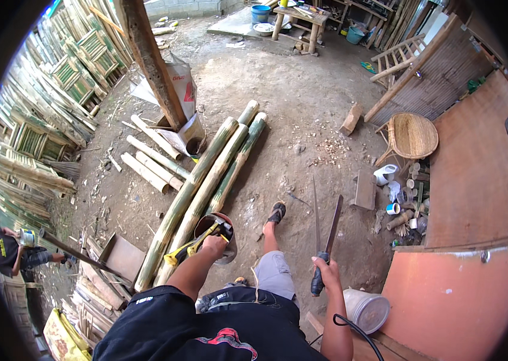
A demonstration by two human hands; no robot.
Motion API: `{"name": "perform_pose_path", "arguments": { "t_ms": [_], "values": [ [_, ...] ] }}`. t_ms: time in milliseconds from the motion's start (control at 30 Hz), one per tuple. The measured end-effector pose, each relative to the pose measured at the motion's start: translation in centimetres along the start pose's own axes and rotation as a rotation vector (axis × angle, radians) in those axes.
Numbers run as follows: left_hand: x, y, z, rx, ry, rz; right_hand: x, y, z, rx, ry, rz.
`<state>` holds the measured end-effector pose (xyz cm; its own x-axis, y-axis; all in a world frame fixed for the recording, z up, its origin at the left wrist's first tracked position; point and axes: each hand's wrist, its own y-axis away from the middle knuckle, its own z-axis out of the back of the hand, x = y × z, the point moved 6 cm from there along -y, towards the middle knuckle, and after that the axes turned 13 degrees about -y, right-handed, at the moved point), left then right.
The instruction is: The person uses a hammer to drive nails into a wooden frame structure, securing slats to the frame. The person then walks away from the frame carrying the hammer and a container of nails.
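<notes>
My left hand (pixel 213 245) is closed at the near side of a round, rust-brown container (pixel 227 251), which hangs in front of my body. Yellow-and-black tool handles (pixel 183 249) and a dark metal tool head stick out of it. My fingers are partly hidden, so their exact grip point is unclear. In my right hand (pixel 326 274), fingers wrap around the dark handle of a long knife (pixel 334 225), its blade pointing up and away. A second thin, pointed blade (pixel 316 210) rises beside it from the same grip.
Long bamboo poles (pixel 197 195) lie left of my feet, near a leaning wooden post (pixel 155 66). A wicker chair (pixel 413 135), a wooden block (pixel 365 189) and a white bucket (pixel 367 310) stand right. Another person (pixel 7 253) holds a can at far left.
</notes>
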<state>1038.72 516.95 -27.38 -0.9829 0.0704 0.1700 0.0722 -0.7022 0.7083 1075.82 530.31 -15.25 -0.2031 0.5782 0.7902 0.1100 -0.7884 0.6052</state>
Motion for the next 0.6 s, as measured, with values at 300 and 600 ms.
{"name": "perform_pose_path", "arguments": {
  "t_ms": [300, 600],
  "values": [
    [8.4, -34.4, 11.2, -0.025, 0.077, -0.087, 3.5, -37.4, -13.1, 0.056, 0.098, -0.167],
    [11.2, -61.7, 8.7, -0.150, 0.000, -0.025, -6.6, -57.8, -26.8, -0.163, 0.209, -0.069]
  ]
}}
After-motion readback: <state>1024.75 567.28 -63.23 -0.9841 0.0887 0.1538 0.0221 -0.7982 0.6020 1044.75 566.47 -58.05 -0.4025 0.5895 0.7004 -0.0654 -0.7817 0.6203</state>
